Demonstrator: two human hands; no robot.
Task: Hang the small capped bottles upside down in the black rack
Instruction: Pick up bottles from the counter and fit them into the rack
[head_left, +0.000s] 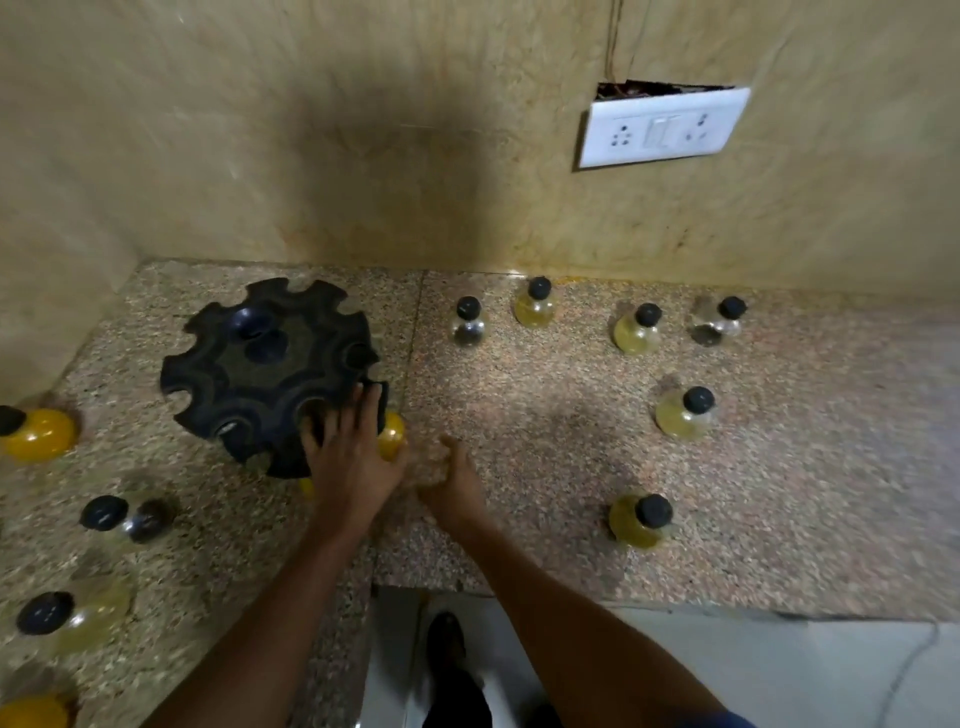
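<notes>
Left hand (349, 457) flat on rack (270, 371) near-right rim, fingers (363, 410) straight, slightly apart, holding nothing. Right hand (452, 486) just right of it, blurred; fingers curled, can't tell if anything held. Yellow bottle (390, 435) between hands, at rack edge. Rack on worktop (519, 415) left-centre. Capped bottles upright: six right (680, 413), others near left (36, 431). Switch plate (662, 130) on far wall.

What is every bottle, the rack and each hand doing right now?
Rack: upright on counter, mostly unfilled.
Bottles on right: standing upright, capped.
Orange bottle: at the rack's edge, behind the left hand.
Left hand: flat against rack.
Right hand: blurred, grip unclear.
</notes>
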